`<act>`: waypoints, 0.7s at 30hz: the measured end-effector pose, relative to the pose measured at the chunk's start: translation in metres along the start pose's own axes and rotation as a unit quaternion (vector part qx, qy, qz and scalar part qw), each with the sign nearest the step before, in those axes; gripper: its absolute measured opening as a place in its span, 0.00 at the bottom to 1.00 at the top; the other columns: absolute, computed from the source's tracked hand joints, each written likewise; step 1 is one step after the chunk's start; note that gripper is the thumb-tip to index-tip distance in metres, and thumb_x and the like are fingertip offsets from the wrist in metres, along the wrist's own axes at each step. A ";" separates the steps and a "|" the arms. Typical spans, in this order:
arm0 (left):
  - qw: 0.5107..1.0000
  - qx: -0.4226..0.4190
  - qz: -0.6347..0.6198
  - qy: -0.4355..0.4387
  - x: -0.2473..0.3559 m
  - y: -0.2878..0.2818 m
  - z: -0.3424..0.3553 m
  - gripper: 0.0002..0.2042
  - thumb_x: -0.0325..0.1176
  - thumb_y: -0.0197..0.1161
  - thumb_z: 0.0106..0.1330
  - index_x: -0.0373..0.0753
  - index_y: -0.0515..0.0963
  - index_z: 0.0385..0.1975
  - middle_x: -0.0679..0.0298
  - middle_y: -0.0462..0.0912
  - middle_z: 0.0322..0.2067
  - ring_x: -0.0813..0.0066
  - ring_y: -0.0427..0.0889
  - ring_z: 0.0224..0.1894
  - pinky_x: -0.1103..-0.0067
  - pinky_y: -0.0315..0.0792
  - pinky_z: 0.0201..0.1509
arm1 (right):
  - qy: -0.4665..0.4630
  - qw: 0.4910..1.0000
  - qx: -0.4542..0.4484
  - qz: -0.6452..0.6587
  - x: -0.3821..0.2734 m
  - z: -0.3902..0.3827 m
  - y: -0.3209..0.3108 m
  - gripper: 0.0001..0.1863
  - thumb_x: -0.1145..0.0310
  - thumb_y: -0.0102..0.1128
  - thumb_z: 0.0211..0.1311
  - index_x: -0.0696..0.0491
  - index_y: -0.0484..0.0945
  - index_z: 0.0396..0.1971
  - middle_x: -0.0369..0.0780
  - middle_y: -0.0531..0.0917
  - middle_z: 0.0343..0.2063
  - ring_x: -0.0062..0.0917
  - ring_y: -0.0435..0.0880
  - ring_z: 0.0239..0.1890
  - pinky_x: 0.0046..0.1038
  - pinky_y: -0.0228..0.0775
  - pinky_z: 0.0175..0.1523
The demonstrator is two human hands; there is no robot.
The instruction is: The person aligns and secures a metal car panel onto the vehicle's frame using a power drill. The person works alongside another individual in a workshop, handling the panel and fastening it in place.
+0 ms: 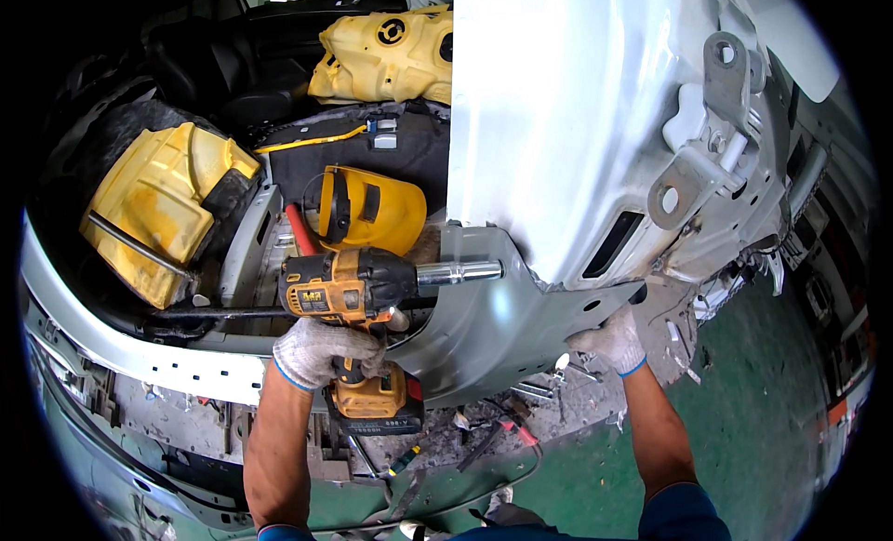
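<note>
My left hand (326, 352), in a pale work glove, is wrapped round the handle of a yellow-and-black cordless impact wrench (346, 285). Its long chrome socket (458, 272) points right, and the tip lies over or against the upper part of a grey sheet-metal panel (498, 308); whether it touches cannot be told. My gloved right hand (614, 342) grips the lower right edge of that panel, some fingers hidden by it. The panel sits at the corner of a silver car body section (549, 104).
Inside the car body lie a yellow welding mask (395, 206) and yellow moulded pieces (158, 206). Metal brackets (693, 178) stick out at upper right. Below the panel, a littered platform (549, 406) holds loose tools, a pink-handled tool (521, 432) and a cable. The floor (744, 401) is green.
</note>
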State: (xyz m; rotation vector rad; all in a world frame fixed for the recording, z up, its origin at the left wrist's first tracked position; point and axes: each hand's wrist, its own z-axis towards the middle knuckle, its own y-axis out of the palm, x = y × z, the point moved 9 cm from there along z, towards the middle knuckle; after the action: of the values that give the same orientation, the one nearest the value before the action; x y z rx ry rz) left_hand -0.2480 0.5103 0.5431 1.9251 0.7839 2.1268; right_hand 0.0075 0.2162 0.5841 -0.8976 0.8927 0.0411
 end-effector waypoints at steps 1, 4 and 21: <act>1.000 -0.007 -0.006 -0.010 -0.004 -0.004 0.000 0.29 0.15 0.67 0.48 0.33 0.78 0.56 0.55 0.88 0.42 0.68 0.83 0.26 0.72 0.80 0.30 | -0.001 1.000 0.000 0.006 0.000 0.000 0.000 0.30 0.66 0.82 0.31 0.56 0.86 0.42 0.44 0.90 0.39 0.34 0.89 0.42 0.35 0.81 0.52; 1.000 -0.003 -0.027 -0.007 -0.004 0.002 -0.004 0.29 0.15 0.67 0.47 0.33 0.79 0.55 0.55 0.88 0.42 0.68 0.84 0.26 0.72 0.80 0.29 | -0.002 1.000 -0.001 0.016 0.000 0.000 0.001 0.30 0.65 0.82 0.31 0.56 0.86 0.43 0.44 0.90 0.39 0.33 0.89 0.42 0.35 0.81 0.52; 0.999 0.018 -0.040 -0.018 -0.003 0.008 -0.009 0.24 0.17 0.68 0.50 0.31 0.81 0.51 0.56 0.87 0.38 0.69 0.83 0.26 0.72 0.80 0.31 | -0.026 1.000 0.003 -0.010 0.005 0.002 0.002 0.31 0.64 0.83 0.31 0.56 0.86 0.43 0.43 0.90 0.40 0.33 0.89 0.42 0.35 0.81 0.52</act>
State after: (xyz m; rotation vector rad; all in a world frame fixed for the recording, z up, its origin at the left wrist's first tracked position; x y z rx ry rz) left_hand -0.2545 0.4994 0.5439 1.9087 0.8824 2.0404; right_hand 0.0111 0.2173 0.5801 -0.8957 0.8350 0.0428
